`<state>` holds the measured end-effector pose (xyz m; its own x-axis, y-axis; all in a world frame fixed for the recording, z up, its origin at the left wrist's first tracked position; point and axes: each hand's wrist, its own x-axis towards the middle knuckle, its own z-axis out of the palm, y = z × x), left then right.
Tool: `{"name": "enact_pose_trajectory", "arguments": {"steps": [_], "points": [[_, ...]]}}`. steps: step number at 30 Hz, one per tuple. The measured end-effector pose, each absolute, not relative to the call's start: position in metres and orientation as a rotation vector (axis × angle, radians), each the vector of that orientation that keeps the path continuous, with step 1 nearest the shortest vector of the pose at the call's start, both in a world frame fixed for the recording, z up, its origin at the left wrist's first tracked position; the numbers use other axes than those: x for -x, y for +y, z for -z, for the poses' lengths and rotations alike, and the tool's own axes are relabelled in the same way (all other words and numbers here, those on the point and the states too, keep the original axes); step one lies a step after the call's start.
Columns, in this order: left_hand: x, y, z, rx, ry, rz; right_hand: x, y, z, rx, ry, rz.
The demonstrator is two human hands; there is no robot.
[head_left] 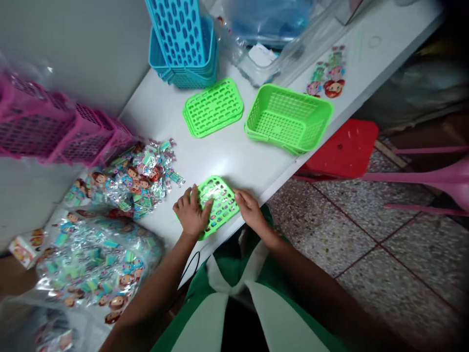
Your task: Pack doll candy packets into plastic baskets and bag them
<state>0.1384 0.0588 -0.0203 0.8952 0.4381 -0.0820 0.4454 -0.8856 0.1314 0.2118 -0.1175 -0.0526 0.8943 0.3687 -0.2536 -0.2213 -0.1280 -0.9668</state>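
Note:
A bright green perforated plastic lid [220,201] lies in front of me at the table's front edge. Shiny, coloured bits show at its holes; whether a basket is under it I cannot tell. My left hand [192,211] rests on the lid's left side, fingers apart and thumb stretched over the top. At the lid's right edge, my right hand [250,209] is closed on it, the thumb along the rim and the other fingers partly hidden. Just left of my left hand is a pile of small clear packets with printed doll figures [135,178].
Beyond the lid sit stacked green lids [213,107] and an open green basket [289,119]. Blue baskets [183,73] stand behind, pink baskets [78,127] at left. A big bag of packets [98,264] lies near left. A few packets [328,73] and a red stool [342,149] are right.

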Motion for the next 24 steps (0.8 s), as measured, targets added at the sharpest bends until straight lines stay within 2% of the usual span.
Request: {"name": "enact_pose_trajectory", "arguments": {"steps": [3,6,11,14,18,21,24], "points": [[-0.137,0.05,0.02,-2.882,0.903,0.033,-0.189,-0.128,0.053,1.593,-0.058,-0.481],[-0.136,0.045,0.022,-2.898,0.86,-0.032,-0.177,-0.124,0.056,1.564,0.017,-0.463],[-0.134,0.053,0.024,-2.944,0.12,0.06,-0.181,-0.114,0.055,1.48,0.08,-0.429],[-0.136,0.055,0.022,-2.955,-0.108,0.18,-0.185,-0.109,0.055,1.38,0.165,-0.448],[-0.141,0.041,0.018,-3.033,0.105,0.202,-0.202,-0.094,0.061,1.309,0.159,-0.457],[-0.144,0.026,0.017,-3.069,0.422,0.189,-0.219,-0.08,0.065,1.351,0.075,-0.449],[-0.146,0.015,0.017,-3.084,0.535,0.204,-0.228,-0.07,0.064,1.426,0.094,-0.411]]}}
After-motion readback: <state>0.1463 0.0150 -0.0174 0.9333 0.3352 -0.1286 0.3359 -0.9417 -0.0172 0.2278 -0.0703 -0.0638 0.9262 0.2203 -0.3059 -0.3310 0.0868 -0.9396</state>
